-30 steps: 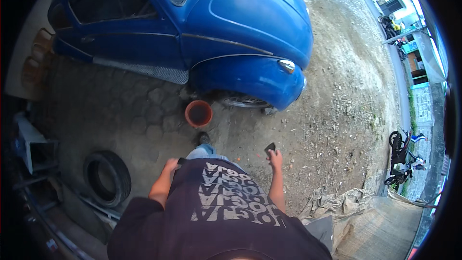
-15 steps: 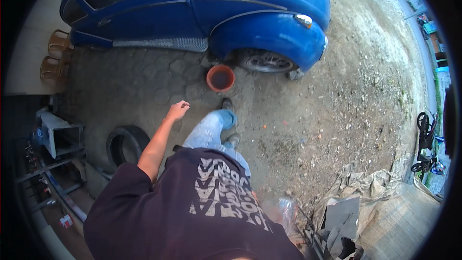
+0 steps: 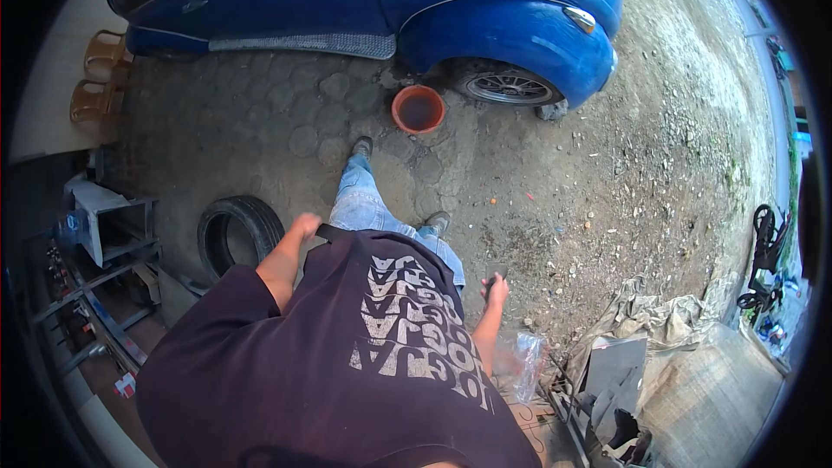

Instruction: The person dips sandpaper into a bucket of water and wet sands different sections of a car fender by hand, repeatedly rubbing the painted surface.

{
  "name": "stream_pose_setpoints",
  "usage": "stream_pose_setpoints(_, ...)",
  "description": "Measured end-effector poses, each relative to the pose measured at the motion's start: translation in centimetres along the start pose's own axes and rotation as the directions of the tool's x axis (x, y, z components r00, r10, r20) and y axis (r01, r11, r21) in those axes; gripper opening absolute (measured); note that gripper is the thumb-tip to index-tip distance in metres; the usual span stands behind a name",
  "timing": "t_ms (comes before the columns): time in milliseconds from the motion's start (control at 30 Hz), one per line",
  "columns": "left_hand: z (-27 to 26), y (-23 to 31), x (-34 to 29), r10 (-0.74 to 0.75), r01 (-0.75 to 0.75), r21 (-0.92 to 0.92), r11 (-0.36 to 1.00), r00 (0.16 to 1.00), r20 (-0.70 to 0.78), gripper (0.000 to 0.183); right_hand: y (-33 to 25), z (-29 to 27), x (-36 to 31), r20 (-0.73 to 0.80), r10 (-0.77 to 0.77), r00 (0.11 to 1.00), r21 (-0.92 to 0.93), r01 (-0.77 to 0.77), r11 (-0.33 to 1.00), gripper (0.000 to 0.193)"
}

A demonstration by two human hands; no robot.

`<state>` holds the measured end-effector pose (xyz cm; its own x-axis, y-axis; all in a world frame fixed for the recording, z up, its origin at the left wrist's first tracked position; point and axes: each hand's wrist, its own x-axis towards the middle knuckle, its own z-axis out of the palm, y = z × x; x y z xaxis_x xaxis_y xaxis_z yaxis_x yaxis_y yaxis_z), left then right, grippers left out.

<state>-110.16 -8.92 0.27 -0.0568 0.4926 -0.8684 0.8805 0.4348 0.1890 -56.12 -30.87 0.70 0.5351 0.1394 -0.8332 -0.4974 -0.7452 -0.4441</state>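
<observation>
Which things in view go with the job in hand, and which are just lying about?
Likely in use:
small dark object, in the right hand
possibly the blue car and orange bucket, though neither hand touches them

Probably just lying about:
loose tire
brown chairs
clear plastic
motorbike at the right edge

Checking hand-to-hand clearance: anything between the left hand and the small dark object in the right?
Yes, at the waist: the person's dark shirt and jeans lie between the left hand and the small dark object in the right hand.
</observation>
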Motion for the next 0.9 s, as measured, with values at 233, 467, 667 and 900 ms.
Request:
stream_pose_setpoints(233,-12.5,11.1,3.6,0.210,-0.316,-0.363,0.876,0.930,-0.303,0.034,-5.5,6.5,-1.6,0.012,0.147,0.989,-0.273,-0.138,0.952,0.039)
stream_pose_setpoints(467,-16.1,2.5,6.0,0.057,-0.270,-0.680,0.681,0.946,-0.319,0.033,-11.5,12.1,1.4,0.147,-0.293,0.945,-0.856,0.270,0.441,0.041)
stream_pose_setpoints(667,-7.8,-15.0,-1.1,-0.349,0.376,-0.295,0.878,0.926,0.143,0.048,-19.5,26.0,9.1,0.232,-0.261,0.937,-0.873,0.318,0.369,0.054)
stream_pose_setpoints(900,3.0,-27.0,-25.0,-0.618,0.543,-0.614,0.572,0.778,0.113,0.028,-17.4,52.5,25.5,0.757,-0.225,0.613,-0.634,0.773,-0.028,0.043)
